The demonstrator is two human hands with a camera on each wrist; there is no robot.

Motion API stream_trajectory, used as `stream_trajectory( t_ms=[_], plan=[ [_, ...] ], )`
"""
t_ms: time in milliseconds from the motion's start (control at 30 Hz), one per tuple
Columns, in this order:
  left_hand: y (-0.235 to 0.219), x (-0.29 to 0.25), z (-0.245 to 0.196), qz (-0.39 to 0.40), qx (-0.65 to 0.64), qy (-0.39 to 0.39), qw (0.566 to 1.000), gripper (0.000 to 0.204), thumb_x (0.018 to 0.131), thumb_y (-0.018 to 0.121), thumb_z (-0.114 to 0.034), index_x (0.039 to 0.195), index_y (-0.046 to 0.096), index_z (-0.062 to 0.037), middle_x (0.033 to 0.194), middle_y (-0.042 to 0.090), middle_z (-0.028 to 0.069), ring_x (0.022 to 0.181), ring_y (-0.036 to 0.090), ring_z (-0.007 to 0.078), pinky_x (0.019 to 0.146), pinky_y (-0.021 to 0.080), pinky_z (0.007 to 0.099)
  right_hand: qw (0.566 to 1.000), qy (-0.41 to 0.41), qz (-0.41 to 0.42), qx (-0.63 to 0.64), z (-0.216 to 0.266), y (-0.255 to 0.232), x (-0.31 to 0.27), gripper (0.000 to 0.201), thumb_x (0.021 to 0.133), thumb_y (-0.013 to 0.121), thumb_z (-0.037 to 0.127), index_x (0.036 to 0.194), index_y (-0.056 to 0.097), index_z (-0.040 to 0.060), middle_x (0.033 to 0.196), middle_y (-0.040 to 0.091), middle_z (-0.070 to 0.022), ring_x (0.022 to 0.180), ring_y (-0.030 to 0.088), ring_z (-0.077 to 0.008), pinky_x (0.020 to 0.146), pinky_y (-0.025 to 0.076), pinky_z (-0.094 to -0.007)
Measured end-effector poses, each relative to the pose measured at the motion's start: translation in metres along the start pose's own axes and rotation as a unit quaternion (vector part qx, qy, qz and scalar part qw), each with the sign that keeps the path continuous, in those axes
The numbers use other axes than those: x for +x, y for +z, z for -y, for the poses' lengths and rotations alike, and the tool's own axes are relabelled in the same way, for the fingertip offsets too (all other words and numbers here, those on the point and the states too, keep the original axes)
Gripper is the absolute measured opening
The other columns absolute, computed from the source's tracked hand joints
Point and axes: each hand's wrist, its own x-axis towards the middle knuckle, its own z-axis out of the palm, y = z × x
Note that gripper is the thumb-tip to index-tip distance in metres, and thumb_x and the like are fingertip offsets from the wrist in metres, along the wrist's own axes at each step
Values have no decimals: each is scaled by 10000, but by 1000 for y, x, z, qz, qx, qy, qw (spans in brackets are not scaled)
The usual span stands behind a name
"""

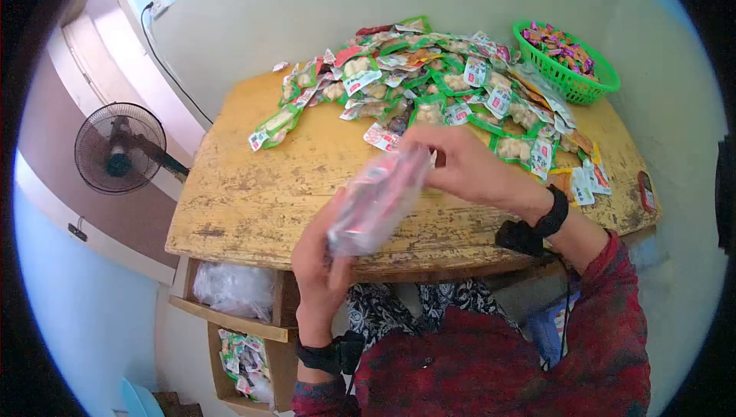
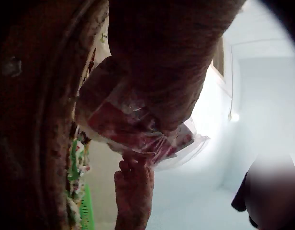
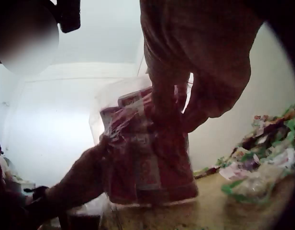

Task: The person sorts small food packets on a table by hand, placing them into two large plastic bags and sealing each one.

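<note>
Both hands hold a clear plastic bag [image 1: 376, 206] with flat red packets inside, lifted above the front of the table and slightly blurred in the head view. The left hand [image 1: 316, 252] grips its lower left side, with the thumb along the near edge. At the upper right end, the right hand [image 1: 474, 168] pinches the bag between thumb and fingers. From the right wrist view, the red packets [image 3: 147, 167] stand side by side in the crinkled plastic, and the left hand [image 3: 83, 175] reaches in from the left.
A heap of small vacuum-sealed snack packs [image 1: 429, 80] covers the back of the worn yellow table [image 1: 238, 187]. At the back right stands a green basket [image 1: 586, 95] of wrapped sweets. A phone [image 1: 648, 191] lies by the right edge. Below, open drawers hold plastic bags [image 1: 234, 288] and more packs [image 1: 245, 363].
</note>
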Motion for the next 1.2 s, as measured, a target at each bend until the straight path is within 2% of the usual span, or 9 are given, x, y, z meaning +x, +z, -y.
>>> stream_trajectory(
  t_ms=[167, 367, 467, 600, 700, 800, 1000, 1100, 1200],
  plan=[
    [6, 8, 5, -122, -213, -126, 961, 308, 1028, 627, -131, 1277, 643, 49, 1126, 693, 63, 964, 620, 104, 857, 504, 290, 992, -12, -76, 98, 42, -5, 21, 261, 844, 819, 164, 975, 649, 15, 812, 688, -88, 741, 674, -152, 683, 532, -315],
    [14, 12, 28, -36, -318, -209, 924, 492, 932, 748, -137, 1353, 543, 13, 1211, 652, 61, 1119, 601, 155, 947, 499, 332, 997, 4, -75, 7, 23, -2, 20, 324, 814, 842, 178, 1023, 646, 27, 772, 675, -87, 692, 673, -192, 670, 536, -342],
    [17, 18, 3, -11, -275, -180, 944, 800, 766, 894, -100, 1424, 452, 4, 1268, 655, 117, 1220, 614, 214, 1044, 502, 390, 996, 6, -84, -29, 22, -2, 17, 403, 801, 858, 227, 1062, 645, 5, 984, 693, -132, 859, 689, -220, 728, 536, -351],
    [26, 21, 5, -3, -211, -213, 954, 717, 766, 891, -71, 1367, 510, 19, 1240, 678, 116, 1110, 666, 201, 969, 544, 368, 994, -43, -68, -77, 3, -7, 15, 624, 791, 877, 250, 1292, 593, 11, 1282, 642, -153, 1148, 648, -246, 866, 538, -371],
    [26, 25, 3, -24, -241, -246, 939, 648, 780, 882, -63, 1328, 547, 22, 1208, 699, 111, 1040, 690, 190, 930, 562, 353, 984, 20, -2, 176, -20, 7, 12, 873, 800, 880, 247, 1522, 424, 63, 1388, 596, -131, 1299, 581, -262, 987, 512, -407],
    [25, 21, 9, -63, -249, -244, 935, 609, 799, 866, -61, 1321, 562, 20, 1204, 705, 102, 1036, 693, 189, 926, 566, 351, 980, 74, 66, 173, -23, 13, 5, 1010, 812, 875, 236, 1616, 279, 102, 1447, 561, -113, 1375, 529, -270, 1068, 478, -446],
    [28, 6, 28, -39, -19, -56, 997, 641, 844, 802, -39, 1415, 519, 26, 1339, 637, 143, 1198, 643, 230, 1019, 531, 370, 991, -64, -11, 118, -53, 38, 0, 768, 869, 816, 211, 1525, 442, 74, 1446, 576, -157, 1343, 556, -288, 1115, 453, -410],
    [30, 19, 11, -23, -145, -88, 985, 667, 864, 787, -68, 1452, 486, 24, 1381, 608, 163, 1248, 617, 247, 1063, 510, 382, 989, -82, 98, 81, -60, 41, -8, 603, 890, 779, 173, 1431, 547, 42, 1409, 613, -167, 1300, 590, -271, 1119, 449, -383],
    [28, 17, 14, 12, -144, -130, 981, 745, 850, 810, -93, 1482, 433, 21, 1403, 594, 168, 1254, 614, 251, 1085, 499, 390, 987, -80, 53, 130, -47, 42, -6, 534, 888, 773, 146, 1372, 583, 24, 1346, 653, -163, 1238, 625, -248, 1087, 470, -375]
  ],
)
